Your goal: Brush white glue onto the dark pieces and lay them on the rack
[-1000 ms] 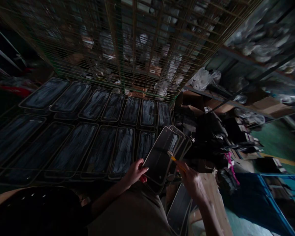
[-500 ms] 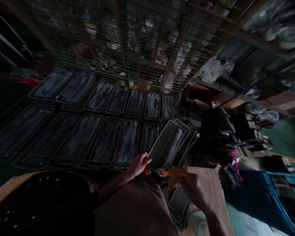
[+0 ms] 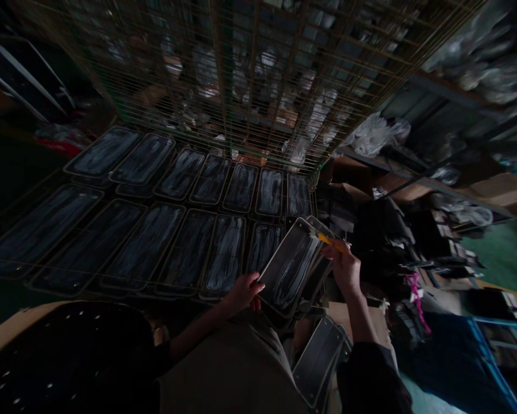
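Note:
My left hand (image 3: 243,292) grips the lower left edge of a dark rectangular panel (image 3: 279,270) with rounded corners and a pale rim. Whitish streaks run along the panel's right side and lower end. My right hand (image 3: 344,265) is closed round the yellow handle of a brush (image 3: 326,237), whose bristles touch the panel near its upper right corner. Behind the held panel lean more panels of the same kind. Below my right arm, a few bare dark panels (image 3: 321,356) lie stacked.
Rows of similar panels (image 3: 224,253), streaked white, lie ahead and to the left. A wire mesh cage wall (image 3: 228,86) rises behind them. On the right are shelves with plastic bags (image 3: 374,135), dark stacked goods and a blue covered bin (image 3: 452,356). A round dark stool seat (image 3: 81,345) is at lower left.
My right hand has carried the brush up from the panel's lower end to its upper right. A white streak now curves along the lower end. My left hand keeps its hold.

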Available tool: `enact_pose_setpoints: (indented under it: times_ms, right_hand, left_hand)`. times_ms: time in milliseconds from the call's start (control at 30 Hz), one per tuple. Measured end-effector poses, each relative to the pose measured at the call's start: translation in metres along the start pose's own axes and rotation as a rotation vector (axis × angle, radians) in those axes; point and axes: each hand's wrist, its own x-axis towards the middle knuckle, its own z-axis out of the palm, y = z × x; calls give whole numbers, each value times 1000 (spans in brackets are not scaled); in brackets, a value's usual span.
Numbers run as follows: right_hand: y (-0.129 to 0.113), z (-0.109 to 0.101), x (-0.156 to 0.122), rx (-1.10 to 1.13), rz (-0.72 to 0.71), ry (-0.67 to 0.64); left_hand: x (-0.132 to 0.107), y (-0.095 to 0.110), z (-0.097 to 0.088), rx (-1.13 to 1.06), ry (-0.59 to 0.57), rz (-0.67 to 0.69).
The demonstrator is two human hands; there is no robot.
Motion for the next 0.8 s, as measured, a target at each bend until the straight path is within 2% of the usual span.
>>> enact_pose_setpoints:
  times_ms: [100, 233, 333, 433, 567, 667, 800]
  right_hand:
    - [-9, 10, -20, -50, -12, -64]
    - [-40, 18, -73, -85, -46, -311]
    - [-62, 14, -108, -1, -1, -451]
    - [-73, 10, -126, 120, 67, -506]
    - [-70, 17, -118, 279, 156, -503]
    - [-54, 27, -94, 343, 183, -385]
    - [-25, 35, -53, 351, 139, -177]
  left_hand:
    - [-1, 2, -1, -3, -6, 6]
    - [-1, -1, -4, -14, -5, 50]
    - [-2, -4, -8, -30, -27, 47]
    - [-4, -2, -12, -27, -80, 26]
    - [-8, 5, -16, 1, -122, 6]
    - [-9, 7, -17, 100, -110, 31]
    - [-11, 5, -18, 166, -139, 124]
